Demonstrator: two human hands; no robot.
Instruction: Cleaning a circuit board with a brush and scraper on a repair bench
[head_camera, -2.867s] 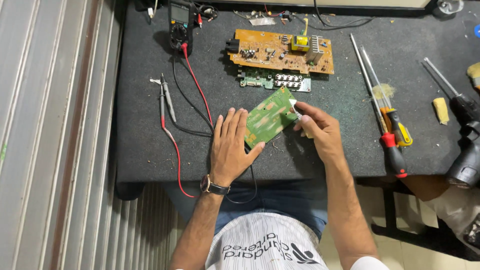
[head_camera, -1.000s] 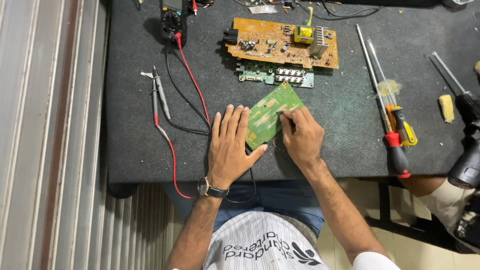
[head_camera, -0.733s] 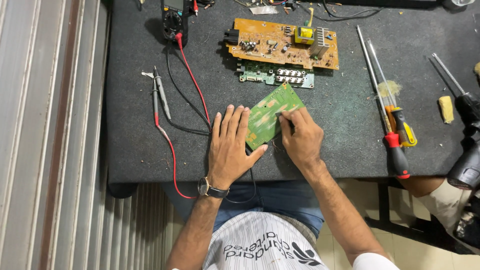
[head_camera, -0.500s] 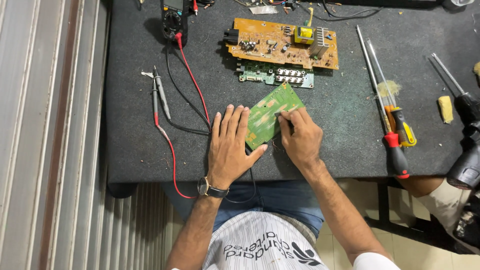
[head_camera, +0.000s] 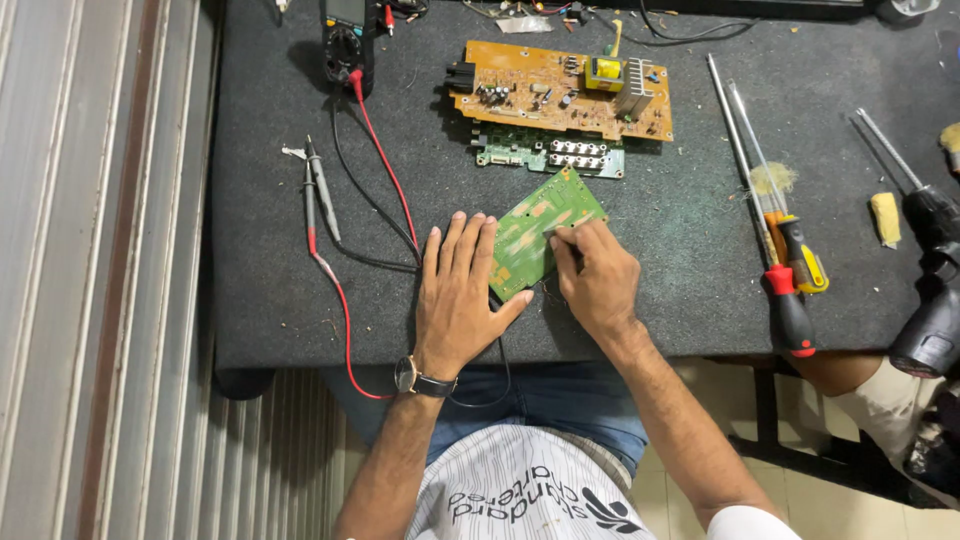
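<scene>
Left hand (head_camera: 458, 300) flat, fingers spread, on the dark surface (head_camera: 270, 290), thumb and fingertips against the green board (head_camera: 540, 233). Right hand (head_camera: 598, 280) closed, pinching at the board's right edge; what it grips is too small to tell. Board lies mid-surface, tilted. Beyond: orange board (head_camera: 560, 90). Right: 2 screwdrivers (head_camera: 780, 250). Far left: meter (head_camera: 347, 40), probes (head_camera: 320, 190).

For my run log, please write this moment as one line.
left hand: flat on mat, steadying green board | right hand: fingertips on green board | orange board, multimeter, screwdrivers: untouched
</scene>
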